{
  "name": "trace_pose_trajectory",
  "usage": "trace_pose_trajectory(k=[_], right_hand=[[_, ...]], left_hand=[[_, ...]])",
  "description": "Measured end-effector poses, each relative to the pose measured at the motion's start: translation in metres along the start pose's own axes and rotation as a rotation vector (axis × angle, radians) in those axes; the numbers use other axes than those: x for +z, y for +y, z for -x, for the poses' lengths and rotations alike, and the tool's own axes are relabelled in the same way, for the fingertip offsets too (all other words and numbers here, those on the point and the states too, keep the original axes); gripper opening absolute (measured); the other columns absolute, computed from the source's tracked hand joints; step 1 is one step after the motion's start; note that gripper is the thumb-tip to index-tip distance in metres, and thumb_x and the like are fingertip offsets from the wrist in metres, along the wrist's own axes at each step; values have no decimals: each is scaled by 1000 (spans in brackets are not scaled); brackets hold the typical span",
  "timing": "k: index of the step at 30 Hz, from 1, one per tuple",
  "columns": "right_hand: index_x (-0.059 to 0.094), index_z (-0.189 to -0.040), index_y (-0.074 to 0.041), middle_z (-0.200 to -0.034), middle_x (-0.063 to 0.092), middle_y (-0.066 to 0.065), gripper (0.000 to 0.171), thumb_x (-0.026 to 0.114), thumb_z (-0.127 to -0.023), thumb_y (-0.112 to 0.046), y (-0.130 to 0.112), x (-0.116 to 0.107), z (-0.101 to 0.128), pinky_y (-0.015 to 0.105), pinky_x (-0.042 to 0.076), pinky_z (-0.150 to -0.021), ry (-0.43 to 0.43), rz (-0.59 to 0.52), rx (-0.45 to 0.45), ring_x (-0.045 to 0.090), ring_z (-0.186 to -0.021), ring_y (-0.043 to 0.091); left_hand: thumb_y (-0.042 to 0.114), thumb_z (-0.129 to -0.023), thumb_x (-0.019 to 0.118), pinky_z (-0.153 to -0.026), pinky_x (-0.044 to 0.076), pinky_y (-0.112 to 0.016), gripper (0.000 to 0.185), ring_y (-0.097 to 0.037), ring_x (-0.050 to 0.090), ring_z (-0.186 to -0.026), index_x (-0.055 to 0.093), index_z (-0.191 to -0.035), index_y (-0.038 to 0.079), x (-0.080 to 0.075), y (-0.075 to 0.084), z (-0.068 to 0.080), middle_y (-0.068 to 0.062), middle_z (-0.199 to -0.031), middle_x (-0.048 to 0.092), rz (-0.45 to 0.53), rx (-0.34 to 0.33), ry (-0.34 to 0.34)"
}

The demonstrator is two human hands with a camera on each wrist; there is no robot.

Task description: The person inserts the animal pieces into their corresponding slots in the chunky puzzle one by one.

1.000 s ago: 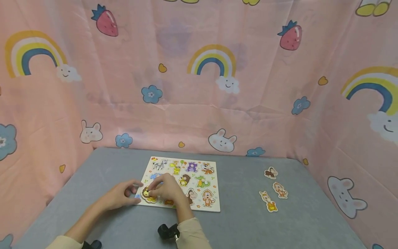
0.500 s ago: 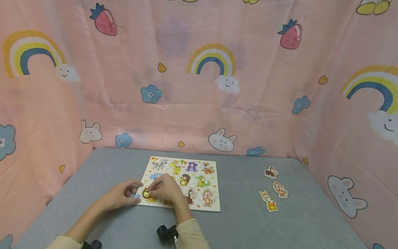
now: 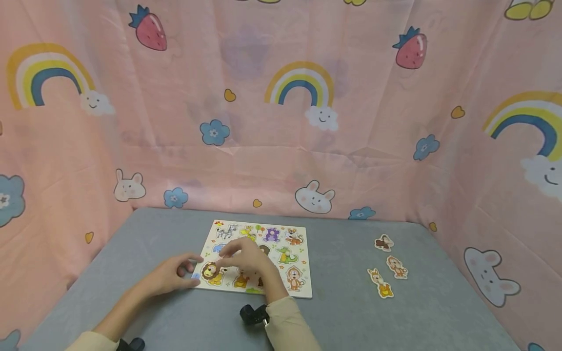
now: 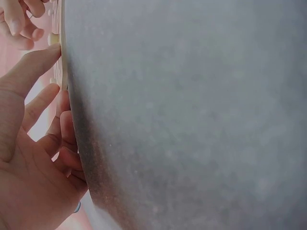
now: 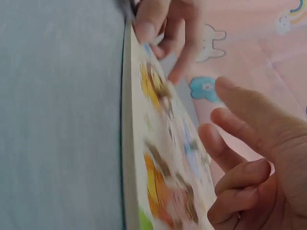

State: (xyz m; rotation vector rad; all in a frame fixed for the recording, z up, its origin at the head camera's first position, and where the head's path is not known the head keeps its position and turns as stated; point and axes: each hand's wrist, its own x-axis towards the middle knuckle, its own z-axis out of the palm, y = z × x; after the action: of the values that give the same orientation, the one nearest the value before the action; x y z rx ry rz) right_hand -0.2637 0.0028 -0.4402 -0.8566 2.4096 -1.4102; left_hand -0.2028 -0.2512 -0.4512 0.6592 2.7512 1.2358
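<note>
A white animal peg puzzle board (image 3: 306,263) lies on the grey table in the head view. My left hand (image 3: 169,275) holds its near left corner, with the thumb at the front edge and a finger at the left side. The lion piece (image 3: 212,275) sits in the board's front left place, its knob standing up in the right wrist view. Just right of the lion and above the board is my right hand (image 3: 248,256), empty, with thumb and fingers apart. It covers part of the middle row and some of the front row from the head camera.
Three loose pieces lie on the table (image 3: 338,312) to the right of the board: a brown animal (image 3: 384,243), a monkey (image 3: 397,268) and a kangaroo (image 3: 381,284). Behind the table hangs a pink patterned curtain (image 3: 175,161).
My right hand has let go of the lion piece and moved up and to the right. The lion, raised at first, now lies lower in its place. My left hand has stayed at the corner.
</note>
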Motion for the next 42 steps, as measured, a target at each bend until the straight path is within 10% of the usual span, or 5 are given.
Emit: trace_pose_trajectory(k=[19, 42], right_hand=[[73, -111, -1, -105, 71, 4, 29, 80, -91, -21, 26, -66, 19, 49, 51, -81, 35, -163, -1, 65, -100, 23], [72, -116, -3, -112, 71, 7, 28, 77, -93, -18, 62, -145, 87, 48, 49, -84, 271, -68, 91, 61, -109, 25]], left_hand=[[17, -82, 86, -67, 39, -29, 52, -13, 48, -73, 63, -125, 2, 1, 2, -1, -1, -91, 55, 8, -31, -15], [18, -82, 86, -67, 39, -29, 51, -13, 48, -73, 63, -125, 3, -2, 3, 1, 0, -90, 54, 5, -46, -9]])
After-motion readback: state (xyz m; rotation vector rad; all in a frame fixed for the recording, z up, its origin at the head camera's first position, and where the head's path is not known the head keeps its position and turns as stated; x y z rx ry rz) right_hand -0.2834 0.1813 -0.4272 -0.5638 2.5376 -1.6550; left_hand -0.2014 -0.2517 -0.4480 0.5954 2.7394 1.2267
